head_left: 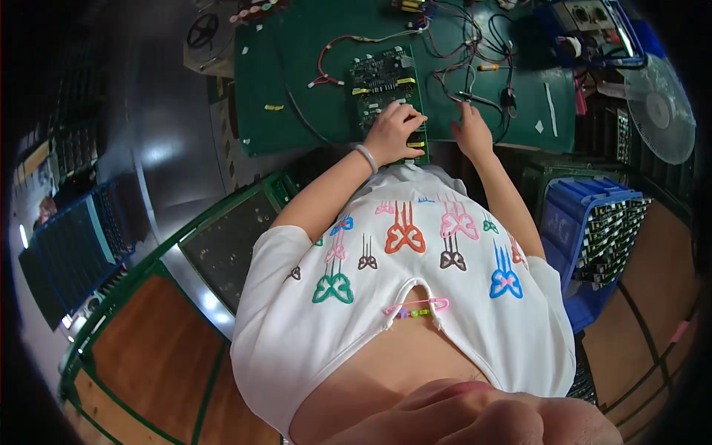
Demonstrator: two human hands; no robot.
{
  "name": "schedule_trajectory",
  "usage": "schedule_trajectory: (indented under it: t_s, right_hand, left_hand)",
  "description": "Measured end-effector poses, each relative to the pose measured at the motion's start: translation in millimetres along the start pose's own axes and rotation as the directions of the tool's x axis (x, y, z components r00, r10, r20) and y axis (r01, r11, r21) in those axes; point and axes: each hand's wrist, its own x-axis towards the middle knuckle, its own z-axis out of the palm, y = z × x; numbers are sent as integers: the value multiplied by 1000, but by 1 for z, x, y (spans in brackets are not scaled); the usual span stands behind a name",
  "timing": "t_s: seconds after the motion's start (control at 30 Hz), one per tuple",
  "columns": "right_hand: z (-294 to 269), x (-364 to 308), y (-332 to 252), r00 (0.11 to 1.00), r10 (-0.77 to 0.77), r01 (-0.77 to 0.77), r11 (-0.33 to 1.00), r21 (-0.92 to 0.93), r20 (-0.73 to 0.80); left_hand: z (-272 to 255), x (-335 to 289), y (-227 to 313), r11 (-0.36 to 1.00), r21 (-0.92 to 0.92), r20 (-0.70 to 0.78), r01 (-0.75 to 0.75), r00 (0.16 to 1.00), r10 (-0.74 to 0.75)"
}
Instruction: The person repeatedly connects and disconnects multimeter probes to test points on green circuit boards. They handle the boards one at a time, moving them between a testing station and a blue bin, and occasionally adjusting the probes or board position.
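Observation:
A green circuit board (382, 74) with dark parts and yellow-wrapped components lies lengthwise at the table's front edge. Over its near half rests my left hand (391, 132), fingers bent and closed on the board's parts, covering some of them; a pale bangle circles that wrist. To the right of the board is my right hand (473, 135), low over the table with forefinger and thumb apart. Its forefinger reaches a dark, pen-like tool (480, 99) among cables; whether it touches the tool is unclear, and its other fingers are partly hidden.
The green table (297, 67) carries a red cable with white plugs (323, 74), tangled dark cables (475, 44) and an orange-handled tool (488, 67). Blue-framed equipment (593, 30) and a fan (658, 111) stand right. A blue crate (571, 215) of boards sits by my right side.

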Motion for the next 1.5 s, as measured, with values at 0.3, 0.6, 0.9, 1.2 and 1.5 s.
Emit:
schedule_trajectory:
  t_s: [0.3,0.6,0.9,1.2,1.5]
  right_hand:
    - [22,51,60,976,-118,92,986,-142,-185]
    - [1,90,52,980,24,-196,225,954,196]
    - [17,175,13,988,-152,73,653,754,36]
    - [40,216,-7,930,-354,361,818,448,-101]
    - [32,215,-15,941,-328,334,845,418,-87]
  left_hand:
    - [49,22,-14,992,119,257,36,964,-66]
    - [66,41,-25,937,339,289,89,937,-194]
    - [30,30,-40,944,154,-42,293,956,-290]
    - [-34,-12,-167,641,303,-474,705,695,-540]
    - [-41,6,-179,490,101,-230,866,500,-835]
